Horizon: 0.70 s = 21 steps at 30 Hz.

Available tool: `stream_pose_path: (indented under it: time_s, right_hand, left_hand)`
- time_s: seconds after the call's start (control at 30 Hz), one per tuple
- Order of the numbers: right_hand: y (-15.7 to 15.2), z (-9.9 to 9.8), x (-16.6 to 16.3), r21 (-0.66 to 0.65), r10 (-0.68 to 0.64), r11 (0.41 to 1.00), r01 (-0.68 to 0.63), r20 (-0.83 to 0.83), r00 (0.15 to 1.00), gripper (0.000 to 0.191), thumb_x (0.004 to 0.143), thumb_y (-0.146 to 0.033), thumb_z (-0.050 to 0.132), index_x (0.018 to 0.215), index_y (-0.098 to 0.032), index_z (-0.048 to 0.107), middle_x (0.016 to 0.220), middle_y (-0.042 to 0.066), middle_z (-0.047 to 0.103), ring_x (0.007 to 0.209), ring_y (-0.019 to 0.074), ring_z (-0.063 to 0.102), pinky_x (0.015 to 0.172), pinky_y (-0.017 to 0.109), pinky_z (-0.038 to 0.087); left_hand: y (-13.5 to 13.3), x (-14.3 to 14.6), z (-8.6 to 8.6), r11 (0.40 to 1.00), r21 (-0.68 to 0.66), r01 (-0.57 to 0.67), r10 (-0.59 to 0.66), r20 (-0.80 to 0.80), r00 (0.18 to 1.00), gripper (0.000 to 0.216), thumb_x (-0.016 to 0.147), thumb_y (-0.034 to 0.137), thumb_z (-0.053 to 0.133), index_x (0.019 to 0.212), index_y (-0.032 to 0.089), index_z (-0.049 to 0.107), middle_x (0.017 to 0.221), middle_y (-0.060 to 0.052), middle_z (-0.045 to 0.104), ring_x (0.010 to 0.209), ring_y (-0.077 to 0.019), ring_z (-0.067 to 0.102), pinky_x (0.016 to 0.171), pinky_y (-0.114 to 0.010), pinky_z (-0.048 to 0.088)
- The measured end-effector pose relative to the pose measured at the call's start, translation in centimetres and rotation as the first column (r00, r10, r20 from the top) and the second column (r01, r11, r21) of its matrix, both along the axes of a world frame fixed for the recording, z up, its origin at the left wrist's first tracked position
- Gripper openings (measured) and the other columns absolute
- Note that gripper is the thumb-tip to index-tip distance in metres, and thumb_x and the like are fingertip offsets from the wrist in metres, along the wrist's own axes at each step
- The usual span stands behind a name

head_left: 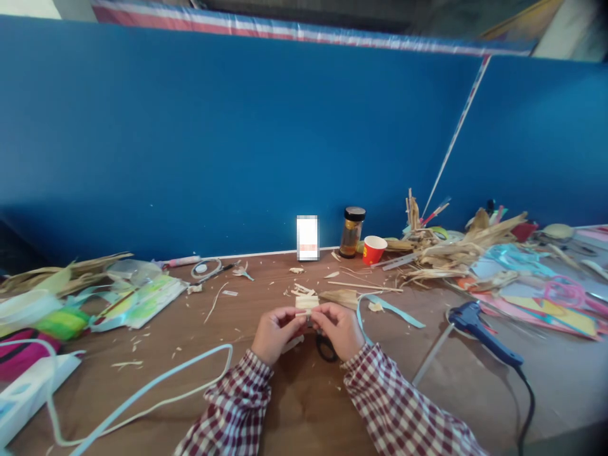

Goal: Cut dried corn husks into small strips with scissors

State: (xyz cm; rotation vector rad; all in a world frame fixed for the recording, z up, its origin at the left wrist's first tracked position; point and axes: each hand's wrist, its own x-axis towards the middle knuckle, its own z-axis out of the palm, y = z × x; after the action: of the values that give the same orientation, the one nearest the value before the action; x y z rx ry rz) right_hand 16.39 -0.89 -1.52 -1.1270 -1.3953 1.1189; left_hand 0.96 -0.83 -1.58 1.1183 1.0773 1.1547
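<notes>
My left hand (279, 332) and my right hand (342, 329) meet over the middle of the table, thumbs and forefingers pinched together. Between their fingertips is a small pale strip (308, 312), its kind too small to tell. Just beyond the fingertips lies a pale, flat piece (306, 301) with loose slivers at its far edge. A black scissors-like loop handle (327, 348) shows beneath my right hand; the rest of it is hidden. A dried husk piece (339, 296) lies beyond my right hand.
To the right lies a blue glue gun (484, 329) with a black cord. A dark-lidded jar (352, 232) and a red paper cup (375, 249) stand at the back. Dried husks (456, 253) pile up at right. A white power strip (33, 396) and a looping cable (171, 373) are at left.
</notes>
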Motion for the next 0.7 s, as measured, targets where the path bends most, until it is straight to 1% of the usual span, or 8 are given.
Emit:
stream_pose_path:
  time_s: [0.1,0.23,0.33,0.47,0.6,0.7]
  right_hand:
    - [0.07,-0.21,-0.10,-0.007,0.009,1.000,-0.009,-0.029,1.000,0.024,0.074,-0.039,0.059,0.079,-0.016,0.064,0.062,0.001,0.064,0.057,0.0122,0.058,0.049,0.020,0.044]
    - [0.51,-0.45,0.05,-0.085,0.005,0.996,-0.012,-0.082,0.997,0.025,0.071,-0.040,0.062,0.078,-0.016,0.064,0.062,0.001,0.064,0.058,0.0122,0.058,0.048,0.020,0.046]
    - [0.74,-0.60,0.15,-0.139,-0.010,0.990,-0.008,-0.132,0.991,0.026,0.068,-0.041,0.065,0.077,-0.017,0.064,0.065,0.001,0.065,0.062,0.0137,0.060,0.051,0.021,0.048]
    - [0.82,-0.83,0.07,-0.202,-0.037,0.979,-0.005,-0.205,0.978,0.027,0.063,-0.040,0.069,0.075,-0.016,0.064,0.065,0.001,0.065,0.062,0.0144,0.061,0.055,0.026,0.052]
    - [0.83,-0.93,-0.16,-0.222,-0.057,0.975,0.003,-0.238,0.970,0.027,0.061,-0.038,0.070,0.074,-0.015,0.063,0.065,0.002,0.066,0.061,0.0141,0.062,0.059,0.027,0.053]
    - [0.88,-0.99,-0.31,-0.230,-0.069,0.973,0.009,-0.251,0.966,0.027,0.060,-0.037,0.071,0.072,-0.014,0.062,0.065,0.003,0.067,0.062,0.0151,0.063,0.060,0.028,0.054]
  left_hand:
    - [0.08,0.13,-0.28,0.997,-0.068,-0.028,0.031,0.055,0.998,0.027,0.059,0.033,0.073,0.075,0.012,0.068,0.065,-0.005,0.069,0.060,-0.0126,0.062,0.059,-0.021,0.051]
    - [0.00,0.24,-0.14,0.991,-0.128,-0.030,0.045,0.117,0.992,0.030,0.058,0.035,0.074,0.076,0.012,0.068,0.068,-0.006,0.070,0.065,-0.0145,0.065,0.063,-0.023,0.052]
    - [-0.09,0.36,-0.02,0.988,-0.151,-0.039,0.061,0.146,0.987,0.031,0.054,0.034,0.076,0.074,0.012,0.068,0.066,-0.005,0.070,0.063,-0.0146,0.065,0.060,-0.023,0.053]
    - [-0.08,0.50,-0.19,0.976,-0.197,-0.094,0.129,0.176,0.976,0.030,0.050,0.031,0.079,0.069,0.011,0.067,0.064,-0.005,0.069,0.062,-0.0144,0.064,0.059,-0.023,0.053]
    - [0.04,0.45,-0.54,0.965,-0.222,-0.139,0.179,0.173,0.968,0.030,0.049,0.028,0.079,0.069,0.010,0.066,0.063,-0.005,0.069,0.058,-0.0133,0.063,0.058,-0.022,0.053]
    - [0.08,0.38,-0.62,0.960,-0.241,-0.143,0.191,0.189,0.963,0.029,0.048,0.026,0.080,0.068,0.010,0.066,0.063,-0.005,0.068,0.059,-0.0129,0.064,0.058,-0.020,0.053]
